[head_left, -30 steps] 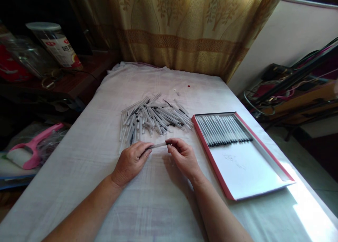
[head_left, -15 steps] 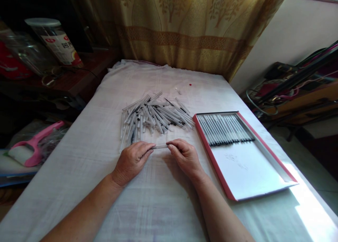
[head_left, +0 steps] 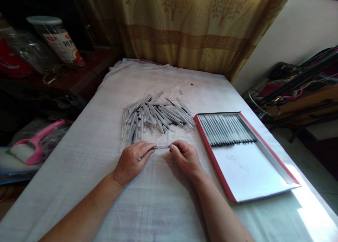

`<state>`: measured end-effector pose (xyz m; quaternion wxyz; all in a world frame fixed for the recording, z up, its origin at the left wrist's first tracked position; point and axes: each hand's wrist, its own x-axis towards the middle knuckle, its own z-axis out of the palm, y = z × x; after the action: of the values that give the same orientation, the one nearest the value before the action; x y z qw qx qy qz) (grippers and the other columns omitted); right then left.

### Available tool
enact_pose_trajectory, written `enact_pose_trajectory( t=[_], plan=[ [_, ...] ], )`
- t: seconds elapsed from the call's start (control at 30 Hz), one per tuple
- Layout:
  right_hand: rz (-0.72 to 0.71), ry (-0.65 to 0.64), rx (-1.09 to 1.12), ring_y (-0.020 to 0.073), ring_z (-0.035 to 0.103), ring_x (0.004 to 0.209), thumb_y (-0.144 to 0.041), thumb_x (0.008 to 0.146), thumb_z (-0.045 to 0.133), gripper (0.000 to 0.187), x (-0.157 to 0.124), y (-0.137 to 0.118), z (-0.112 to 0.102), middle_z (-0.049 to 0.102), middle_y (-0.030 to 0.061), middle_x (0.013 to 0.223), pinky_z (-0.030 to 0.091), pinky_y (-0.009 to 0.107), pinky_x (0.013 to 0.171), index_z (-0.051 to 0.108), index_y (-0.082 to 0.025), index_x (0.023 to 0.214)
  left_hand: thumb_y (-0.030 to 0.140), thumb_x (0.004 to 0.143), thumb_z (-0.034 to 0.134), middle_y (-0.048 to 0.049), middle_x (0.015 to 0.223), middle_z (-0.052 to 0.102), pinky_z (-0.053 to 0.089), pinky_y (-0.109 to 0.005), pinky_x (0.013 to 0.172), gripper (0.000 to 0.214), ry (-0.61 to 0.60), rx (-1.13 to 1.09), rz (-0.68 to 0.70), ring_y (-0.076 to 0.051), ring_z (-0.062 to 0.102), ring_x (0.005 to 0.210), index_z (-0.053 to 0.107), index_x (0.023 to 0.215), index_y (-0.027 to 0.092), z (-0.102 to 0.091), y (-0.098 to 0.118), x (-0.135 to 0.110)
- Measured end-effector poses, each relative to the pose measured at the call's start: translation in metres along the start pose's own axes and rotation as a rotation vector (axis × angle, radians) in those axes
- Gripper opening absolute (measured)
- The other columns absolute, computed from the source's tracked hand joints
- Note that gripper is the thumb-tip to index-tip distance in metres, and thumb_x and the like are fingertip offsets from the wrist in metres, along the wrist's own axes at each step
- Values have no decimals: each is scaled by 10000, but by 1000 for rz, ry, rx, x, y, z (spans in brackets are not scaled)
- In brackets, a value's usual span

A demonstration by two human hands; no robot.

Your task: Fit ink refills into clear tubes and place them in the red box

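A thin translucent pen refill (head_left: 162,147) lies level between my hands, a little above or on the cloth. My left hand (head_left: 136,161) pinches one end, and the other end sits in the closed fingertips of my right hand (head_left: 186,159). Both tips of the refill are hidden by fingers. Just beyond my hands is a loose heap of clear and black pen refills (head_left: 155,115), pointing many ways. To the right, a shallow red-edged box lid (head_left: 232,178) holds a neat row of refills (head_left: 227,129), dark ends toward me.
A white cloth (head_left: 87,157) covers the table. Small red (head_left: 192,84) and white bits lie at the back. A pink-handled roller (head_left: 39,141) is off the left side; a lidded jar (head_left: 59,41) stands on a dark cabinet. Behind hangs a gold curtain (head_left: 185,34).
The view has shifted slightly. Both hands keep hold of the same refill, with my right fingers a touch farther right. The heap and the row in the lid look unchanged.
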<state>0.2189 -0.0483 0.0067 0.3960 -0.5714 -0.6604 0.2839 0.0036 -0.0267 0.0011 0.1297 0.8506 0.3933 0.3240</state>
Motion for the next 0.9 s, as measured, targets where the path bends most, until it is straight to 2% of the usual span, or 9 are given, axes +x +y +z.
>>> enact_pose_trajectory(
  t=[0.07, 0.2, 0.33, 0.47, 0.63, 0.73, 0.8, 0.9],
  plan=[
    [30, -19, -7, 157, 614, 638, -355, 887, 532, 232, 0, 0, -1, 675, 19, 683, 466, 262, 613, 672, -212, 769, 253, 941, 525, -62, 967, 731, 555, -289, 786, 221, -2, -5, -3, -174, 687, 889, 668, 1099, 193, 0, 0, 0],
    [40, -35, 136, 153, 637, 696, -311, 860, 565, 200, -1, 0, -3, 710, 33, 852, 493, 260, 633, 667, -212, 1001, 248, 941, 523, -62, 974, 729, 552, -288, 798, 220, -1, -16, -18, -175, 686, 902, 665, 1101, 197, 0, 0, 0],
    [40, -5, 167, 166, 645, 751, -284, 857, 572, 133, -1, 1, -2, 709, 34, 828, 497, 271, 677, 678, -213, 894, 265, 943, 518, -59, 974, 728, 548, -285, 799, 221, -1, -18, -24, -175, 684, 904, 665, 1093, 197, 0, 0, 0],
    [80, 61, 253, 142, 609, 619, -322, 857, 570, 146, 1, 2, -4, 677, 20, 768, 476, 253, 576, 656, -207, 885, 367, 943, 504, -67, 988, 727, 546, -277, 765, 295, -4, 2, -104, -174, 693, 835, 646, 1125, 182, -4, 1, 1],
    [95, 122, 241, 135, 568, 575, -364, 864, 554, 197, 2, 4, -8, 624, 4, 654, 441, 239, 533, 621, -202, 775, 390, 965, 438, -38, 826, 721, 522, -251, 699, 325, -5, 28, -145, -170, 689, 752, 680, 898, 184, -9, -1, 3],
    [109, 106, 174, 147, 568, 590, -403, 893, 511, 313, 2, 8, -7, 600, 13, 599, 428, 245, 532, 573, -206, 657, 393, 951, 473, -31, 813, 703, 508, -242, 676, 284, 22, 19, -138, -160, 676, 728, 657, 903, 182, -9, -2, 2],
    [122, 82, 192, 146, 577, 590, -408, 901, 504, 289, 1, 11, -7, 616, 14, 629, 442, 251, 549, 603, -205, 721, 381, 945, 487, -25, 813, 696, 502, -238, 670, 255, 33, 5, -140, -154, 672, 723, 646, 913, 184, -7, -3, 1],
    [114, 57, 292, 143, 602, 618, -377, 877, 549, 211, 1, 12, -7, 669, 26, 775, 476, 260, 589, 639, -207, 964, 374, 944, 489, -17, 801, 691, 496, -241, 663, 239, 34, -4, -148, -153, 671, 712, 638, 912, 189, -6, -3, 1]
  ],
)
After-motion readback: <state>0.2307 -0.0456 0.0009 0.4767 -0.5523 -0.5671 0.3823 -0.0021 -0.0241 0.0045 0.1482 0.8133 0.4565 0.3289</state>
